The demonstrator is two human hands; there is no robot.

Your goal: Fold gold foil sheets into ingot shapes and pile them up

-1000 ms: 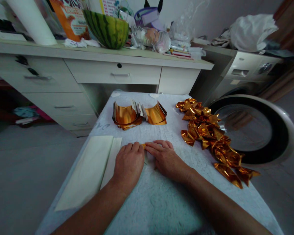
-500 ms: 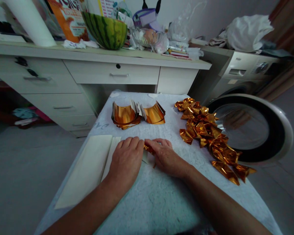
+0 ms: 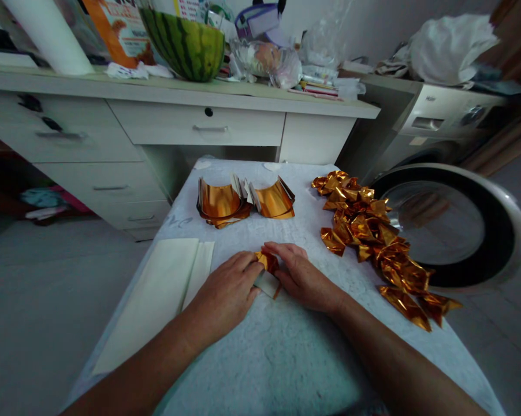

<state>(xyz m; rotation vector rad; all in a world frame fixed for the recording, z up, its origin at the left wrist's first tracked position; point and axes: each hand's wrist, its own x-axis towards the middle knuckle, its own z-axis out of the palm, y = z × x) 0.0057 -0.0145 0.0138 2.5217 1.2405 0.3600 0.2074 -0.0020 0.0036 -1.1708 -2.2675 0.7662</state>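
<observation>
Between my two hands, over the cloth-covered table, is a partly folded gold foil sheet with a pale underside showing below. My left hand grips its left side with the fingers together. On the right side, my right hand pinches the foil between thumb and fingers. Two curved stacks of gold foil sheets stand just beyond my hands. Folded gold foil pieces lie heaped at the right. White paper sheets lie flat at the left, partly beneath my left forearm.
Behind the table stands a white desk with drawers, holding a cut watermelon, a paper roll and plastic bags. At the right, the open round door of a washing machine reaches near the table's edge.
My left hand has shifted slightly down, and its fingers have drawn back from the foil. More of the gold face and pale underside shows between my hands. The view has tilted slightly.
</observation>
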